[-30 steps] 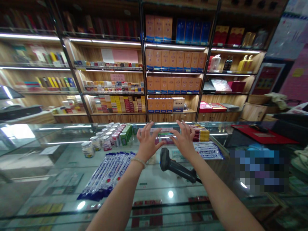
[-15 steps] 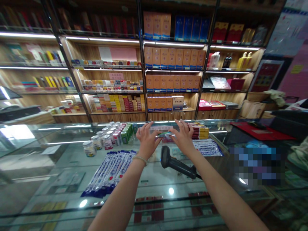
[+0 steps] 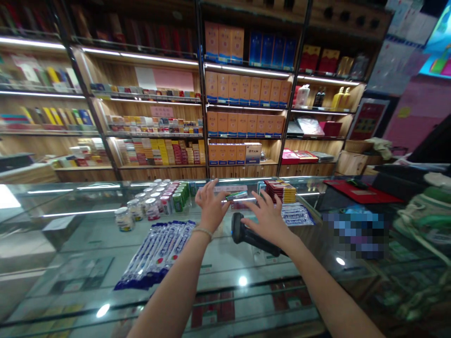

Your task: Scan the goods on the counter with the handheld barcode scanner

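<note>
Nearest the viewer, the glass counter [image 3: 243,263] carries a fan of blue sachet strips [image 3: 158,251] on the person's left and a black handheld scanner [image 3: 252,234] lying on its side near the middle.

The right hand [image 3: 268,218] hovers palm down just above the scanner's head. Its fingers are spread apart and grip nothing, and whether the palm touches the scanner cannot be told.

The left hand [image 3: 211,206], a bead bracelet [image 3: 202,231] at the wrist, is raised slightly beyond it. The thumb and a fingertip appear pinched on the near end of a small green packet [image 3: 237,195], while the other fingers stand open and upright.

The packet is tilted, lifted clear of the glass, and sits between the two hands, just above a low pink box [image 3: 241,205].

Judgement: the step in hand is one-handed handling of the packet over the counter. The pinch looks light, so any further move calls for a firmer grip or support from the free right hand, with the scanner close beneath.

Further back stand rows of small capped jars [image 3: 148,206] to the left and a stack of red and yellow packs [image 3: 282,191] to the right. Lit wooden shelves [image 3: 243,136] of orange boxes line the wall behind
</note>
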The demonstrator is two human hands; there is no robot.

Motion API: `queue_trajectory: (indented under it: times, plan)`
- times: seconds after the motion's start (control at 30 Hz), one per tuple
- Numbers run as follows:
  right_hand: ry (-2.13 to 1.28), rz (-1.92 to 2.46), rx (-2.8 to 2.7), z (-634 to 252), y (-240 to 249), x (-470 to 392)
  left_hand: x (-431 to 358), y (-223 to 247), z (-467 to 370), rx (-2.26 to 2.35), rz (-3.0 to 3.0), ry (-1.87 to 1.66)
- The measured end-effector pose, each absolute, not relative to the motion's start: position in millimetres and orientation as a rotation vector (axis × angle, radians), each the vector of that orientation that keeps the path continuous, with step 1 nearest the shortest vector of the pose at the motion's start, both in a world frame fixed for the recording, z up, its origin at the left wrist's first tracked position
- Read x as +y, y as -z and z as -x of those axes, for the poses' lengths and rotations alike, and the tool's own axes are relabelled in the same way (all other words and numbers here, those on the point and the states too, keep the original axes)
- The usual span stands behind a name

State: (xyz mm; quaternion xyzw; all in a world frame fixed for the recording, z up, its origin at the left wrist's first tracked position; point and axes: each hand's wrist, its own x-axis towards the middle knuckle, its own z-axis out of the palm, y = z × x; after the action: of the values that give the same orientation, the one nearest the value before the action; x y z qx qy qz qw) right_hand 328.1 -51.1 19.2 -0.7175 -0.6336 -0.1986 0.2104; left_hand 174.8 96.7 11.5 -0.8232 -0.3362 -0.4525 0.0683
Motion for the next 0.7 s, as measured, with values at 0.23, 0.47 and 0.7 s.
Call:
queue_trajectory:
  times: [0.23, 0.47, 0.7]
  plan:
    - [0.344, 2.094, -1.881, -307.4, -5.7, -73.5, 94.7, -12.7, -175.0, -1.059, 2.499, 1.367]
    - [0.374, 2.103, -1.762, -291.8, 19.2, -65.5, 94.9, -8.5, -176.1, -1.059, 2.505, 1.335]
    - [0.593, 1.995, -1.704, -289.7, 34.5, -62.5, 94.0, -6.8, -175.8, -1.045, 2.489, 1.343]
